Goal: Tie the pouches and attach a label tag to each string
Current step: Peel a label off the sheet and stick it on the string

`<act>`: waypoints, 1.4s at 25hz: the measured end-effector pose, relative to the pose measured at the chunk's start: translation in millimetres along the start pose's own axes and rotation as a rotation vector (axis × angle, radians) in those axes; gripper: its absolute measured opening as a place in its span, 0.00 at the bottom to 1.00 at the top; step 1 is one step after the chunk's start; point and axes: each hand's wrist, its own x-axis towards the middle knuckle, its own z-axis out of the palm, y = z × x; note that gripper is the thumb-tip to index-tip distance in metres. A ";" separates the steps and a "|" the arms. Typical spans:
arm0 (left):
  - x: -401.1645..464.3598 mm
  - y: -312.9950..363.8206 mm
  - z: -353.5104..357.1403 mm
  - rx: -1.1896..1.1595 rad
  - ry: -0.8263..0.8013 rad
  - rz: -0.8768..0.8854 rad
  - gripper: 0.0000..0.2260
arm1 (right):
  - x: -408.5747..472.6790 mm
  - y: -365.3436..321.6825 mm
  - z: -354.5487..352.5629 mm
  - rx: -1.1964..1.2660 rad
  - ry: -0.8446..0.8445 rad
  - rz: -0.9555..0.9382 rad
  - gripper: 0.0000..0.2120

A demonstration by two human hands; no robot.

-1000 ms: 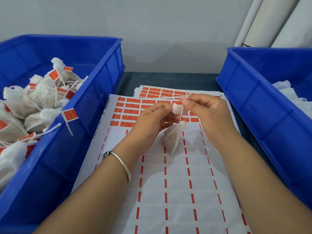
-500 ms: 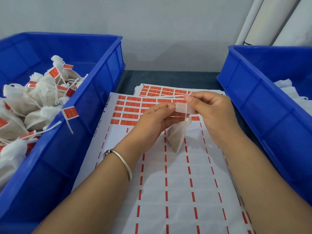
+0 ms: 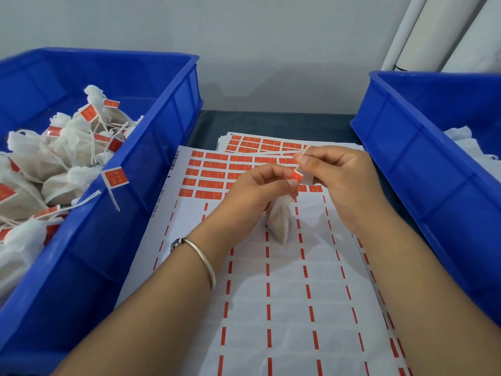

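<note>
Both hands, left hand (image 3: pixel 260 185) and right hand (image 3: pixel 336 180), pinched a label tag (image 3: pixel 299 176) folding round the string, its pouch (image 3: pixel 279 221) hanging over the label sheet (image 3: pixel 271 294) mid-tabletop; tagged pouches (image 3: pixel 54 158) filled the left bin (image 3: pixel 151 147), untagged ones waited at right.

One camera sits on the person's head. It looks forward and down, close over the worktop (image 3: pixel 271 120), between two blue bins (image 3: pixel 151 164).

Blue bins (image 3: pixel 151 164), white pouches (image 3: pixel 29 161) with orange tags (image 3: pixel 115 178), a white sheet (image 3: pixel 292 308) striped with orange dashes.
</note>
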 end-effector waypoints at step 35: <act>0.6 -0.4 -5.9 -0.204 -0.094 -0.160 0.09 | 2.3 5.0 1.3 0.103 -0.049 0.026 0.09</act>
